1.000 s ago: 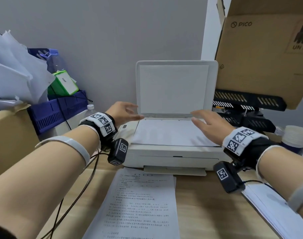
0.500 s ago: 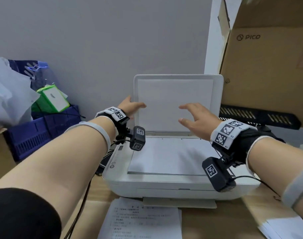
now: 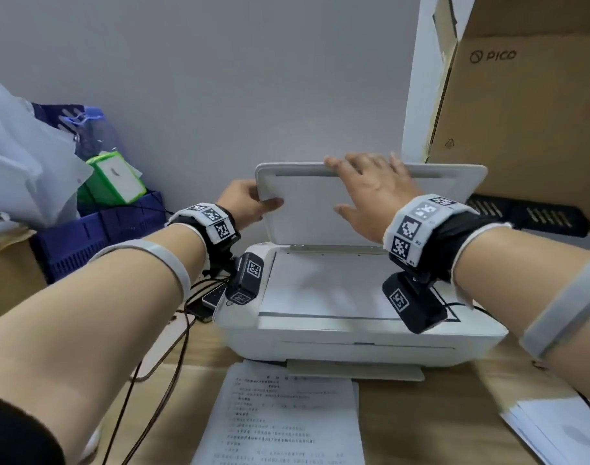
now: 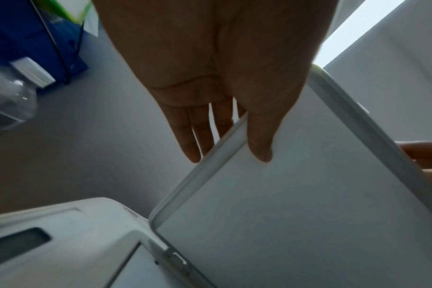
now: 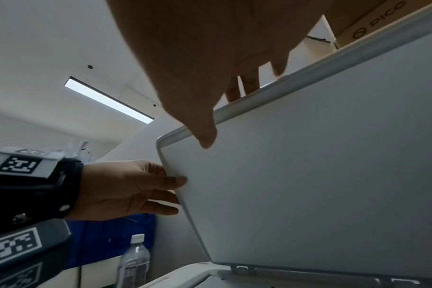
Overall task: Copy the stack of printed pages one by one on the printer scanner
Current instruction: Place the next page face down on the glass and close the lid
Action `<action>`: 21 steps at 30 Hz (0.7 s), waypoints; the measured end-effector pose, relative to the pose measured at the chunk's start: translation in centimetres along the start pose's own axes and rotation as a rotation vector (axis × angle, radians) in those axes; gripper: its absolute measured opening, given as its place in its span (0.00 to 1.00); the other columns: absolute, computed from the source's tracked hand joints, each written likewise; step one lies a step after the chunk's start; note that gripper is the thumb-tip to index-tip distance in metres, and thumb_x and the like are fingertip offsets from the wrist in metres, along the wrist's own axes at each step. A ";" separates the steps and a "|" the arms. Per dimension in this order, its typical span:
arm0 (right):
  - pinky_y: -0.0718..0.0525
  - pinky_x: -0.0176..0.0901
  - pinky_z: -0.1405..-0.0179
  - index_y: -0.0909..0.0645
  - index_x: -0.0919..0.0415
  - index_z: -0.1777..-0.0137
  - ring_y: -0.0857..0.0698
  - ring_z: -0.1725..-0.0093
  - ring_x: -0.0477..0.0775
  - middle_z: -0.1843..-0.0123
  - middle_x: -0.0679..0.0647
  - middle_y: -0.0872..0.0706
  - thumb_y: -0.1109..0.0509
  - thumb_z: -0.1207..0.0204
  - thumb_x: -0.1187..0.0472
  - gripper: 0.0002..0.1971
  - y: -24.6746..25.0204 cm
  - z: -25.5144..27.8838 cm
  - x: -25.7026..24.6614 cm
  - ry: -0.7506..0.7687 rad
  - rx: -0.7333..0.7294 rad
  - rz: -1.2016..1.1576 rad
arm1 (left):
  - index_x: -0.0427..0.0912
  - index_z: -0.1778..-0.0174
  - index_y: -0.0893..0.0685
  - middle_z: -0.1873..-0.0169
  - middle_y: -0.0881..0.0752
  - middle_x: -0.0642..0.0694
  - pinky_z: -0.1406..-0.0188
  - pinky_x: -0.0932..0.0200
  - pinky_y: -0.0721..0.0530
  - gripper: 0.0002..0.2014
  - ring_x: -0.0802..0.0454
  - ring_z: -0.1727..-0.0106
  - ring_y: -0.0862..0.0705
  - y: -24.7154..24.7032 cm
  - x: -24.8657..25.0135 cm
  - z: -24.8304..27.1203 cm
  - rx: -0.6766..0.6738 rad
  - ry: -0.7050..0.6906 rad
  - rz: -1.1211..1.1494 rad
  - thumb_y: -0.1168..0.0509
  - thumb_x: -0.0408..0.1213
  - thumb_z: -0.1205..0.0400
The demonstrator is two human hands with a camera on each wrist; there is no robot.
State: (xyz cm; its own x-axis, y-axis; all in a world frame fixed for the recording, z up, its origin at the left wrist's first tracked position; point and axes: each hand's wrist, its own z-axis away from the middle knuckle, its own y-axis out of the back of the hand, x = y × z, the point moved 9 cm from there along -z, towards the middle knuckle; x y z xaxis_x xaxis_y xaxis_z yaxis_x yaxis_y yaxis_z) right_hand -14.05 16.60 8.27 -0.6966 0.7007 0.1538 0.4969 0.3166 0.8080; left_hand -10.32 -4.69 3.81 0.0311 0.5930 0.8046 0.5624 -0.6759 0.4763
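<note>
Between both hands (image 3: 246, 204) (image 3: 370, 196), scanner lid (image 3: 307, 209) gripped, raised over pg (image 3: 320, 286).

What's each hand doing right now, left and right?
Left hand: grips the left edge of the scanner lid, thumb in front, fingers behind.
Right hand: grips the lid's top edge, fingers hooked over it.

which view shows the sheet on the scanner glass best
The head view: the sheet lies flat on the glass under the raised lid, nearly whole, partly hidden by the right wrist camera. The left wrist view catches only a corner; the right wrist view only a dim strip.
</note>
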 end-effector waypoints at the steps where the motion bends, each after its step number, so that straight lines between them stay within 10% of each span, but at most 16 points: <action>1: 0.41 0.62 0.18 0.41 0.42 0.18 0.29 0.23 0.59 0.24 0.52 0.26 0.35 0.18 0.46 0.30 0.2 0.3 -0.5 0.013 0.004 -0.014 | 0.41 0.43 0.12 0.47 0.09 0.43 0.41 0.48 0.12 0.12 0.46 0.44 0.11 0.1 -0.3 0.6 -0.025 0.001 -0.016 0.26 0.40 0.20; 5: 0.22 0.50 0.47 0.21 0.43 0.36 0.17 0.44 0.60 0.43 0.50 0.14 0.41 0.15 0.45 0.13 -0.2 2.3 -1.9 0.031 -0.124 -0.109 | 0.46 0.50 0.09 0.53 0.08 0.45 0.41 0.47 0.12 0.11 0.51 0.51 0.12 0.5 -2.3 3.5 -0.165 0.055 -0.158 0.24 0.47 0.23; 9: 0.17 0.48 0.46 0.18 0.37 0.40 0.15 0.44 0.52 0.45 0.40 0.15 0.37 0.19 0.40 0.12 -2.6 5.8 -3.1 0.106 -0.273 -0.178 | 0.52 0.37 0.14 0.45 0.10 0.49 0.37 0.46 0.15 0.15 0.51 0.39 0.14 1.1 -6.5 7.0 -0.280 0.285 -0.163 0.26 0.42 0.21; 21: 0.19 0.49 0.44 0.19 0.38 0.36 0.20 0.40 0.48 0.41 0.40 0.21 0.36 0.21 0.35 0.18 -8.1 10.5 -3.7 0.096 -0.432 -0.222 | 0.54 0.31 0.20 0.46 0.10 0.38 0.50 0.39 0.10 0.21 0.41 0.49 0.11 -0.4 -11.6 13.6 -0.253 0.607 0.045 0.46 0.28 0.13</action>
State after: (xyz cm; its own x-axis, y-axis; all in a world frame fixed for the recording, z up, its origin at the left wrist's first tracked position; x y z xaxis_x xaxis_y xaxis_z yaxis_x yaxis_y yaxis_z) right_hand -10.03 18.15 -4.85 -0.8162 0.5777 -0.0137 0.0850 0.1435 0.9860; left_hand 0.36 -5.38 -10.51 -0.4635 0.2595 0.8472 0.3579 -0.8198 0.4469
